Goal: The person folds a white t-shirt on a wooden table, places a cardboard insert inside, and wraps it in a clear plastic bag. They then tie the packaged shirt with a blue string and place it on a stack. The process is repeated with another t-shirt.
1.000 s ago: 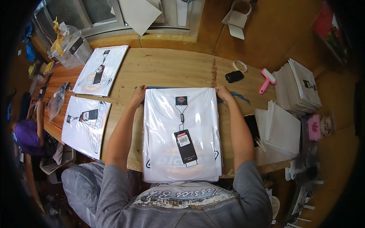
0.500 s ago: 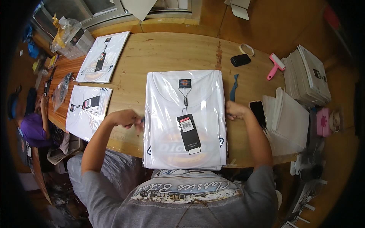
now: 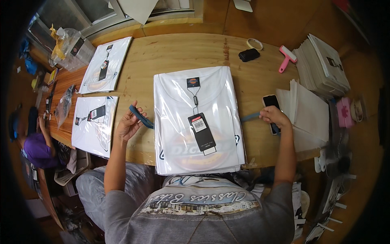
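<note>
A stack of white T-shirts in clear plastic bags (image 3: 172, 118) lies in front of me at the table's near edge, the top one with a black hang tag (image 3: 203, 136). A dark blue strip (image 3: 140, 116), like a cloth band, comes out on both sides of the stack; its middle is hidden, apparently underneath. My left hand (image 3: 129, 126), palm turned up, holds the strip's left end between thumb and fingers. On the other side my right hand (image 3: 274, 116) pinches the right end, with a short tail hanging below the fist.
Two more bagged white shirts (image 3: 107, 65) lie at the left. At the right are a phone (image 3: 270, 101), white sheets (image 3: 308, 116), a tall shirt stack (image 3: 321, 69), a pink lint roller (image 3: 286, 59), a tape ring (image 3: 255, 44) and a black object (image 3: 249, 55). A person in purple (image 3: 38, 150) sits far left.
Both hands have moved outward from the stack, drawing out the strip's ends. The strip's right part, earlier lying on the table beyond the hand, is now held in my right hand.
</note>
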`<action>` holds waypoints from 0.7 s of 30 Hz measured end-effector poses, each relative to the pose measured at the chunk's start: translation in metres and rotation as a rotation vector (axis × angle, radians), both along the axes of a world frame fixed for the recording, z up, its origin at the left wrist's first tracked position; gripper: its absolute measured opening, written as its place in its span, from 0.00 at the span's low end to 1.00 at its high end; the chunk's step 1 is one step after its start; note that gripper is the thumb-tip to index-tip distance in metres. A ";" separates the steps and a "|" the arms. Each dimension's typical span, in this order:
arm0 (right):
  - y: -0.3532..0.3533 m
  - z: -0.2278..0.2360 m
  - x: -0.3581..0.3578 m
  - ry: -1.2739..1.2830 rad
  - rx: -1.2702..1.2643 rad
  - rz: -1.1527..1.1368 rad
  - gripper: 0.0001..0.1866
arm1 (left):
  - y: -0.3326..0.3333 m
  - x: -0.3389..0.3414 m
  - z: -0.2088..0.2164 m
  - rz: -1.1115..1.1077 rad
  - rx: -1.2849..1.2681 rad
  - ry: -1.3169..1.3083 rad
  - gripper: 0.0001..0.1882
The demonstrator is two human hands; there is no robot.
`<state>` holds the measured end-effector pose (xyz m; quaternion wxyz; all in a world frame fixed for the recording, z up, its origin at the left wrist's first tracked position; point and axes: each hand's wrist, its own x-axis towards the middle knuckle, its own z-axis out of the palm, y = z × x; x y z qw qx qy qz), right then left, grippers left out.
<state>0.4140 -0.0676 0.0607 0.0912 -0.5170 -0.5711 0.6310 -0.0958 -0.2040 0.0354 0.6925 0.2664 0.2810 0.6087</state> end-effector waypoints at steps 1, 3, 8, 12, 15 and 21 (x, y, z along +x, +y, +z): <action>0.000 -0.008 0.000 0.032 0.020 -0.085 0.15 | 0.001 0.000 -0.008 0.050 0.006 -0.052 0.28; -0.007 -0.013 -0.027 0.082 -0.013 -0.256 0.19 | 0.003 0.004 -0.011 0.093 0.024 -0.164 0.33; -0.013 -0.014 -0.075 0.057 0.002 -0.200 0.26 | -0.001 0.005 -0.003 0.146 0.106 -0.220 0.33; -0.034 -0.039 -0.110 -0.015 0.491 0.001 0.36 | -0.004 -0.006 -0.017 0.145 0.112 -0.051 0.30; -0.050 -0.037 -0.115 -0.018 0.435 0.008 0.41 | -0.013 0.052 -0.016 0.153 -0.371 0.494 0.33; -0.084 -0.029 -0.111 0.029 0.492 -0.050 0.39 | -0.030 0.080 -0.038 0.235 -0.140 1.400 0.33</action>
